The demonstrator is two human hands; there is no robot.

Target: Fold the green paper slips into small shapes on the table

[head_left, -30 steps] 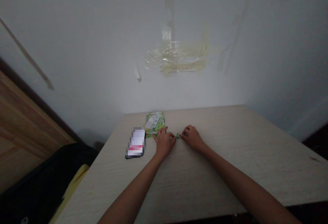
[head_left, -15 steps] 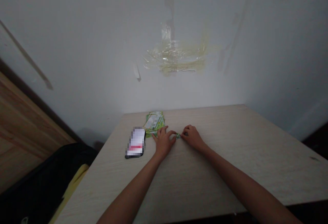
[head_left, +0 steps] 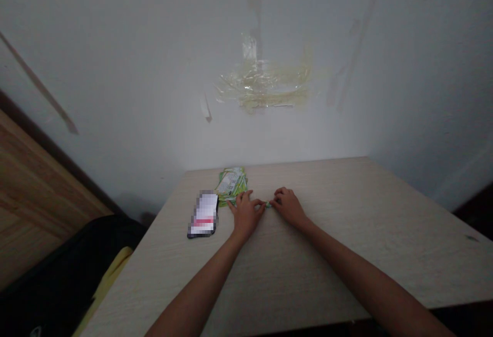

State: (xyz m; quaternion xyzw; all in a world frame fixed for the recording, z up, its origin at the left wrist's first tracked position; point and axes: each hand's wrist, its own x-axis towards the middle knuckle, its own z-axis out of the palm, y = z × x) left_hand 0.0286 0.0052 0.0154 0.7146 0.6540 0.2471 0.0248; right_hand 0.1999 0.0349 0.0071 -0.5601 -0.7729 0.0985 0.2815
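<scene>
Between my two hands is a small green-and-white piece of wrapper point(head_left: 268, 204), mostly covered by my fingertips. My left hand point(head_left: 246, 214) pinches its left end with thumb and forefinger, the other fingers spread toward the pile. From the other side, my right hand point(head_left: 289, 207) grips it with thumb and forefinger, its remaining fingers curled. A pile of flat green-and-white wrappers point(head_left: 232, 183) lies just beyond my left hand, which hides its near right corner. Whether the small piece is folded I cannot tell.
A phone point(head_left: 204, 213) with a lit, blurred screen lies left of my left hand. The pale wooden table point(head_left: 327, 183) backs onto a wall with peeling clear tape point(head_left: 265, 85). A black bag point(head_left: 77, 260) and yellow cloth point(head_left: 111, 275) are beside the table's left edge.
My right fingertips have shifted slightly left, toward my left hand, and less of the small wrapper piece shows between them. The pile and the phone stay put.
</scene>
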